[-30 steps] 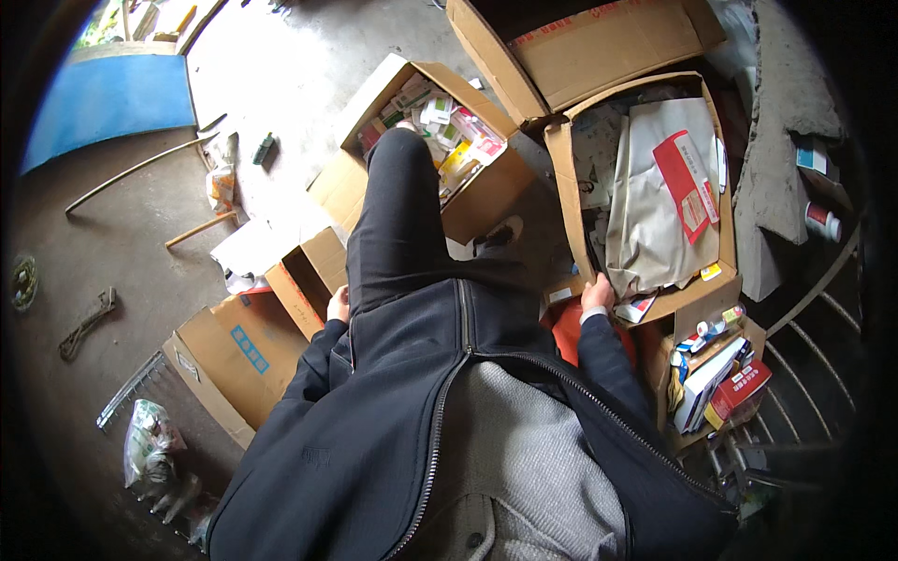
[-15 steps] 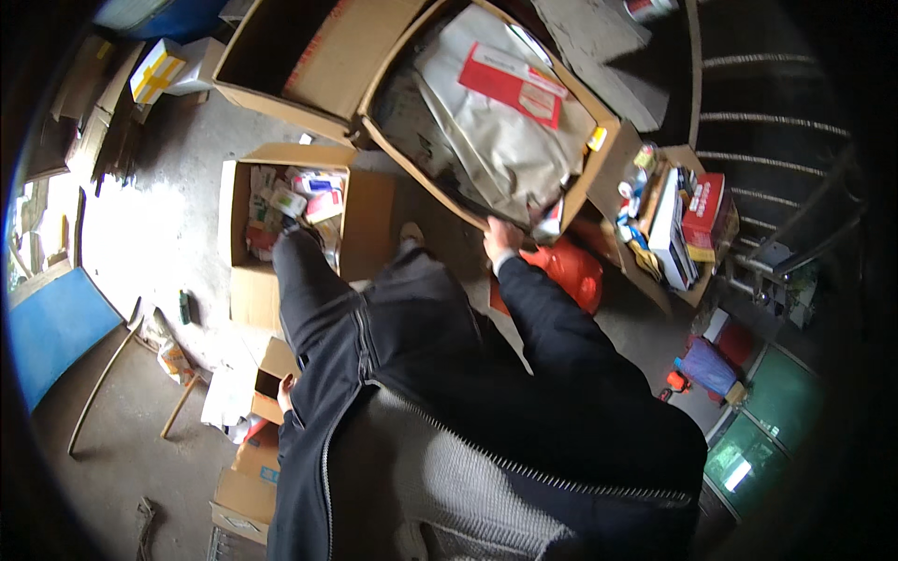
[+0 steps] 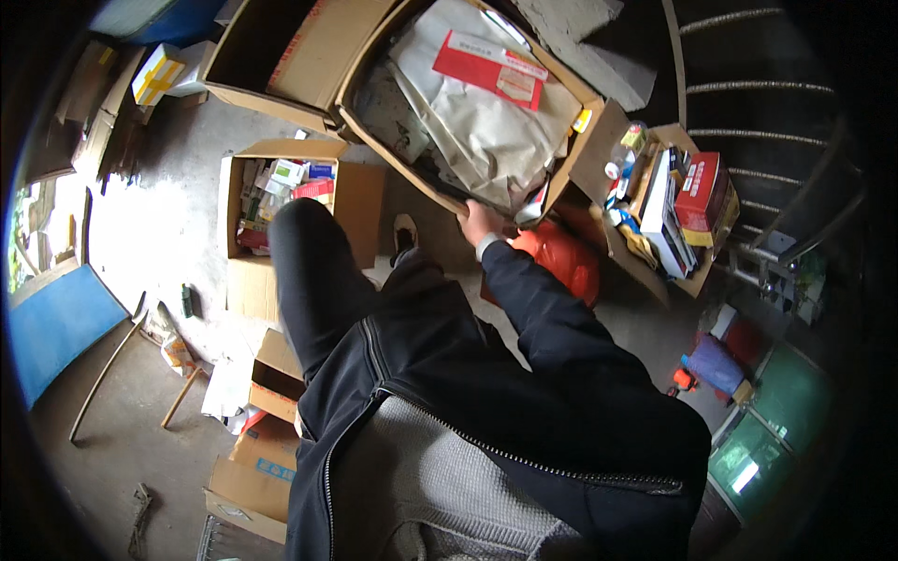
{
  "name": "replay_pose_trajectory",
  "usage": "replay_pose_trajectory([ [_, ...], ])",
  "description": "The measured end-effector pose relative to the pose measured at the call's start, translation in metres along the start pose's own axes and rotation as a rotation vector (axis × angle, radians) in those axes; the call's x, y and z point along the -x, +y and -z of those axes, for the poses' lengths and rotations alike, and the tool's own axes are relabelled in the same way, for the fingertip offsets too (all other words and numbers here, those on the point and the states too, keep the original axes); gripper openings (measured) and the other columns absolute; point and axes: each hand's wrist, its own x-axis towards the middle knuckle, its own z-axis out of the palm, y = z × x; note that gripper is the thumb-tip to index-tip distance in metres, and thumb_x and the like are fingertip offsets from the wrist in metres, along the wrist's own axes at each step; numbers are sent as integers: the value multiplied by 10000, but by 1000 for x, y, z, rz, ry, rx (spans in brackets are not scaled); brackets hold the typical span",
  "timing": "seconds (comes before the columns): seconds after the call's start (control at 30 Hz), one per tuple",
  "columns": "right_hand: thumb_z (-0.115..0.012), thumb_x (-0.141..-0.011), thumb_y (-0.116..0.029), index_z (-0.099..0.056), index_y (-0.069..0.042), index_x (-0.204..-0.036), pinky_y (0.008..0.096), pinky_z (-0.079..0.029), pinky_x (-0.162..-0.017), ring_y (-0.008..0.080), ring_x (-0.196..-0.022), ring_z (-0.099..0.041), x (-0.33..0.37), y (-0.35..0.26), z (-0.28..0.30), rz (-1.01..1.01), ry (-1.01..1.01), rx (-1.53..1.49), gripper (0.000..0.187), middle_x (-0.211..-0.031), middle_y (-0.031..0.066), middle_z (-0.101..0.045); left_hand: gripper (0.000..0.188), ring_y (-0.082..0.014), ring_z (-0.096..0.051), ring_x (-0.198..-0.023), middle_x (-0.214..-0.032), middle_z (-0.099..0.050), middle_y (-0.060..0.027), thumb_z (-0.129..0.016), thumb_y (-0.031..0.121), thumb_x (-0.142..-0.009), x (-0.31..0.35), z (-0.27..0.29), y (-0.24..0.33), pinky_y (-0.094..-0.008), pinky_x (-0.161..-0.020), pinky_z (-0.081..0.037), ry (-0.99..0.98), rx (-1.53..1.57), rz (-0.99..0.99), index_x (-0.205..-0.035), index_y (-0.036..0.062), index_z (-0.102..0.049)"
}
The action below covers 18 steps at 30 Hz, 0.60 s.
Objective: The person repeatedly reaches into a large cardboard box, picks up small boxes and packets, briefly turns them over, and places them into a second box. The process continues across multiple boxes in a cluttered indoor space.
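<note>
My right hand point(image 3: 481, 224) is closed on the near edge of a large cardboard box point(image 3: 404, 165). A crumpled beige paper or cloth sheet point(image 3: 472, 122) lies in that box, with a red and white packet point(image 3: 491, 67) on top of it. Just beside my right hand is a red plastic bag point(image 3: 566, 266). My left hand does not show; its arm is down along my left side, by a small open carton point(image 3: 278, 363). An open cardboard box point(image 3: 358, 201) full of small medicine-like packets point(image 3: 288, 175) stands beyond my raised left knee, which partly covers it.
Another big open carton point(image 3: 323, 56) adjoins the large box. To the right, a box point(image 3: 617, 238) holds books, bottles and a red carton point(image 3: 703, 192). Curved sticks point(image 3: 105, 379) and a dark green bottle point(image 3: 186, 301) are on the floor at left. Dark steps point(image 3: 758, 89) rise far right.
My left knee has risen and bent in front of the packet box. My left hand has gone out of sight. The right hand keeps its hold on the large box's edge.
</note>
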Motion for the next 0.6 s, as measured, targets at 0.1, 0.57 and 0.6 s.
replay_pose_trajectory([
  [0.1,-684,-844,-381,-687,-99,-1066,448,-528,-772,355,-861,-684,2,7,11,107,219,-373,359,-881,142,-720,318,-243,-622,-1081,-1198,-643,-161,-583,100,-944,5,8,-23,-389,-954,-502,-6,117,42,-1249,7,-580],
  [0.57,-778,-705,-251,-297,-87,-1483,599,-219,-1150,442,-1427,-245,-133,-62,32,182,265,412,930,-1521,199,-297,463,-194,-646,-1013,-1112,-686,-155,-652,129,-936,50,-95,45,-326,-900,-509,-158,-28,57,-1353,20,-484],
  [0.6,-759,-708,-225,-332,-86,-1460,601,-221,-1148,440,-1421,-255,-137,-62,38,192,312,372,876,-1508,188,-323,471,-189,-653,-988,-1102,-689,-152,-658,116,-932,53,-92,36,-321,-888,-512,-104,-23,138,-1356,21,-478],
])
